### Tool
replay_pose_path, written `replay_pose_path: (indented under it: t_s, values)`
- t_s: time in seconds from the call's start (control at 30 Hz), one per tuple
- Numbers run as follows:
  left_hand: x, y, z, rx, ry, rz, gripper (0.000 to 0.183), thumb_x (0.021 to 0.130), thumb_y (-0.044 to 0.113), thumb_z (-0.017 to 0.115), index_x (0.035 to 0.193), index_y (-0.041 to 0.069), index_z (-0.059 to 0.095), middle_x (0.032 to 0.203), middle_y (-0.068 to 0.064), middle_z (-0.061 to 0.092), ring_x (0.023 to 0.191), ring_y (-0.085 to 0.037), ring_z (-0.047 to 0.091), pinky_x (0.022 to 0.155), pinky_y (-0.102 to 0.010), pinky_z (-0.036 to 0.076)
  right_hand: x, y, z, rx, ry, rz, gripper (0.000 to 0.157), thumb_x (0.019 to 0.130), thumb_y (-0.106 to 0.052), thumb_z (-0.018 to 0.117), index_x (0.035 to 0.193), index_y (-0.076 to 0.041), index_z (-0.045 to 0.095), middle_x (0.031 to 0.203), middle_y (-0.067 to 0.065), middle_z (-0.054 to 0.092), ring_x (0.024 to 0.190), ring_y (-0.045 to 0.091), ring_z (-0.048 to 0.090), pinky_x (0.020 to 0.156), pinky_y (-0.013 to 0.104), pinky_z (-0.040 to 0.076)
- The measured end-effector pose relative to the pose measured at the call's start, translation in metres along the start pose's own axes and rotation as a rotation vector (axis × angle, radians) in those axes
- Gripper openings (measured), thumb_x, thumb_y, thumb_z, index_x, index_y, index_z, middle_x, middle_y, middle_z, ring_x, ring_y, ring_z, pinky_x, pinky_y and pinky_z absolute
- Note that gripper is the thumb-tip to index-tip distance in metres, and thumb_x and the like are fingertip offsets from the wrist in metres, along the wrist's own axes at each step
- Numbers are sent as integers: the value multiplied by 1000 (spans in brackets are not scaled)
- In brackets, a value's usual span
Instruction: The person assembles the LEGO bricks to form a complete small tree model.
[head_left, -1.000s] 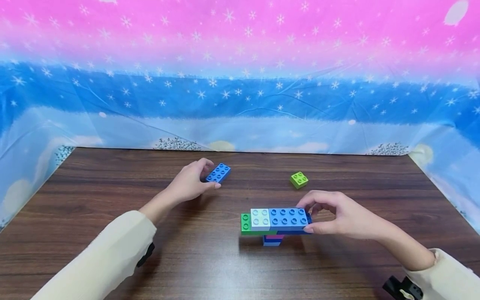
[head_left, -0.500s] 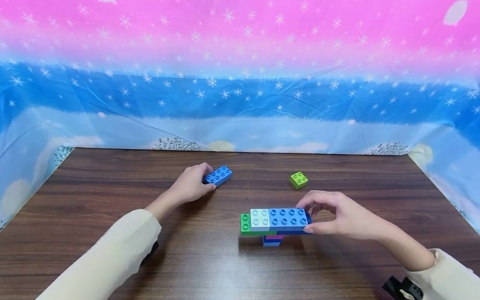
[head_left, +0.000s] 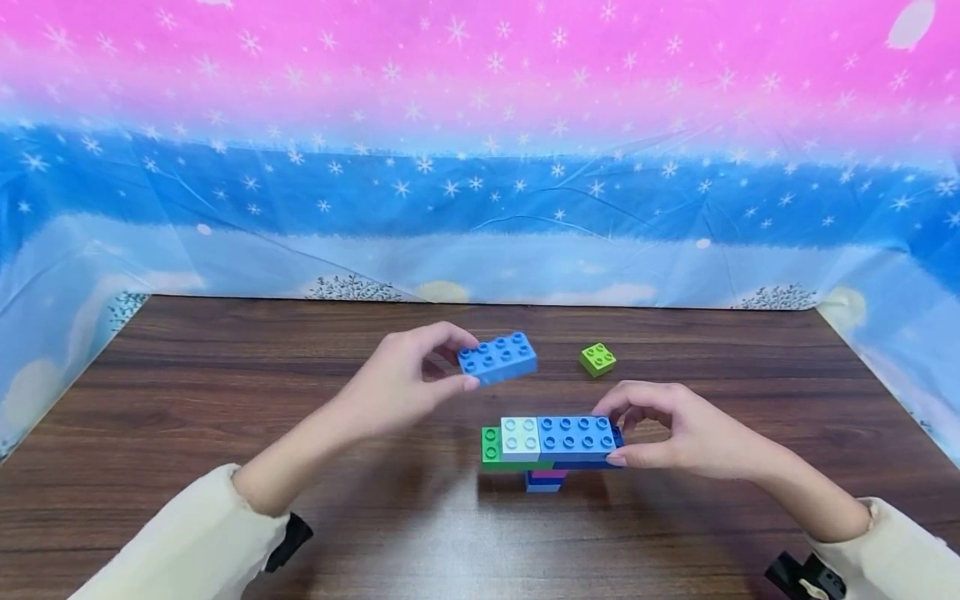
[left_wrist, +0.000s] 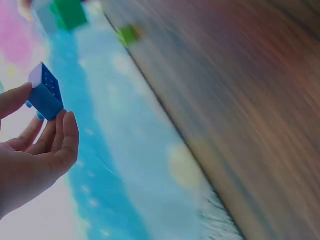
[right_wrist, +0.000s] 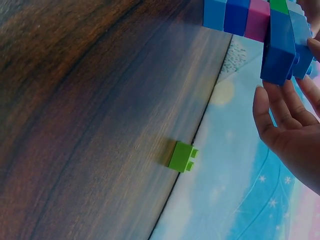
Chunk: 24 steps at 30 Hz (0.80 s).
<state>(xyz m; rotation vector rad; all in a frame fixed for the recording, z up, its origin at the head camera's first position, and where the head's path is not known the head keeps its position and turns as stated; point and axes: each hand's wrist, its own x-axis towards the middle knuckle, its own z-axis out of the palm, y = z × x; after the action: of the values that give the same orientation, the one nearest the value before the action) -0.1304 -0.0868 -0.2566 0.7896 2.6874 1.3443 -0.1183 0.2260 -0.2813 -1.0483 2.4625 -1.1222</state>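
Observation:
My left hand pinches a blue building brick by its left end, thumb on the near side, and holds it above the table. The left wrist view shows the same blue brick between thumb and fingertips. With thumb and fingers my right hand grips the right end of a built brick structure. Its top row has a white brick and a blue one, over green and dark blue bricks. Below them stands a narrow column with a pink brick and blue ones.
A lime green brick lies on the wooden table behind the structure. A snowflake-patterned cloth hangs along the back and sides of the table.
My left hand has taken hold of the blue brick, lifted it from the table and carried it right, towards the structure. The right hand has stayed in place on the structure.

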Motion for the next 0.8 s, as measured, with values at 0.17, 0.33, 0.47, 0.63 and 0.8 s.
replay_pose_path:
  t_s: [0.17, 0.33, 0.47, 0.63, 0.8]
  values:
    - [-11, 24, 15, -5, -55, 79, 31, 80, 10, 69, 110, 5, 59, 98, -2, 61, 88, -17, 58, 77, -27, 49, 0, 0, 0, 4, -1, 0, 27, 84, -16, 68, 109, -16, 59, 105, -3, 59, 90, 14, 57, 75, 35, 50]
    - [-14, 28, 30, -17, -108, 164, 29, 82, 9, 68, 109, 4, 59, 101, -4, 61, 89, -17, 57, 72, -22, 49, 0, 1, 1, -2, 1, -30, 27, 84, -15, 68, 109, -15, 58, 106, -3, 59, 90, 13, 57, 76, 32, 50]
    - [-14, 27, 37, 15, -128, 186, 29, 83, 10, 67, 110, 4, 58, 104, -4, 61, 89, -13, 57, 73, -24, 50, 0, 1, 1, -14, 5, -45, 27, 83, -15, 68, 109, -15, 58, 106, -2, 59, 91, 12, 57, 76, 31, 49]
    - [-13, 26, 41, 44, -151, 181, 32, 83, 11, 67, 113, 4, 57, 108, -5, 60, 92, -13, 58, 76, -23, 49, 0, 1, 1, -19, 4, -40, 28, 83, -15, 68, 109, -15, 58, 107, -2, 59, 92, 12, 57, 76, 31, 50]
    - [-13, 24, 41, 36, -163, 186, 32, 84, 10, 66, 114, 4, 56, 110, -6, 59, 94, -15, 59, 78, -22, 48, 0, 1, 1, -18, 6, -43, 28, 83, -15, 68, 109, -15, 58, 106, -2, 59, 91, 12, 57, 76, 31, 50]
